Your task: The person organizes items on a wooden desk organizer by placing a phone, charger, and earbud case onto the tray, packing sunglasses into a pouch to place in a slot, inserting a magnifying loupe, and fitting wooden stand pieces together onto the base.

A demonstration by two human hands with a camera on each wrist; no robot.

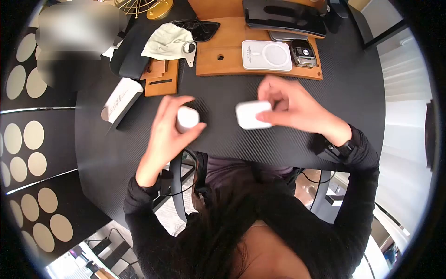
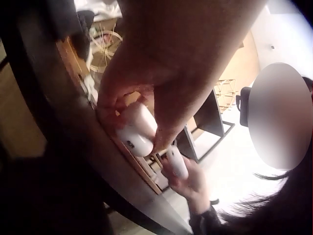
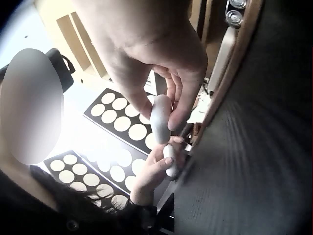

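The person leans over the dark round table [image 1: 278,139] with a small white object in each of the hands, both lifted just clear of the tabletop. The left hand [image 1: 169,130] curls its fingers and thumb round a small rounded white case [image 1: 186,118] — the wrist view shows the same piece pinched between thumb and fingertips, held close to the table's edge. The right hand [image 1: 292,107] pinches a flatter white case [image 1: 251,115] by its right end, thumb below and fingers on top, so most of it sticks out toward the left hand. The two white pieces sit near each other, apart, with bare tabletop between them.

Farther back on the table lies a wooden tray [image 1: 232,60] carrying a white charging pad [image 1: 266,55], and beside that a small dark gadget [image 1: 303,53]. A dark tablet [image 1: 283,16] rests at the tray's far edge. To the left are a pale crumpled cloth [image 1: 167,42], a small wooden stand [image 1: 160,79] and a white box [image 1: 121,98] lying on its side — all well apart from the hands
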